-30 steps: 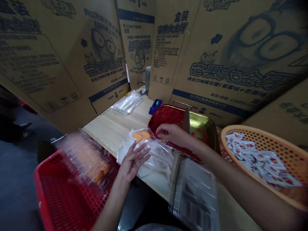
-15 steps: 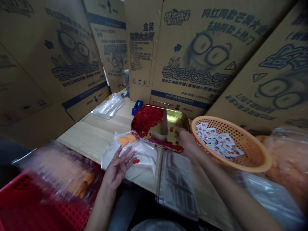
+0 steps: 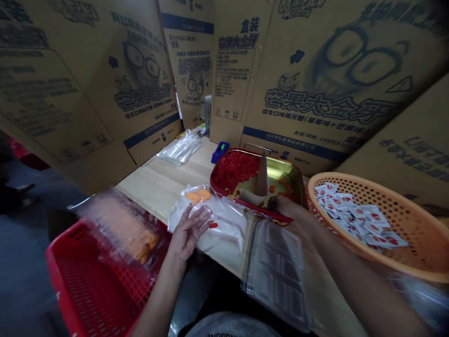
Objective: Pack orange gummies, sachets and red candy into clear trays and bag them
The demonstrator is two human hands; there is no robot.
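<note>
Left hand (image 3: 188,236): frame centre, fingers spread over clear plastic bag (image 3: 229,213), perhaps steadying it.
Right hand (image 3: 283,207): right of centre, in rectangular golden metal tin (image 3: 289,174); cannot tell grip.

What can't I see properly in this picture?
All in the head view:
Right hand: its fingertips are lost in shadow at the red-and-gold tray, so I can't tell if they hold anything.
White packets: their printing is too small to read.
Shirt: its lettering is cut off by the bottom edge.
Red basket: a blurry bag of orange pieces hides part of its inside.
</note>
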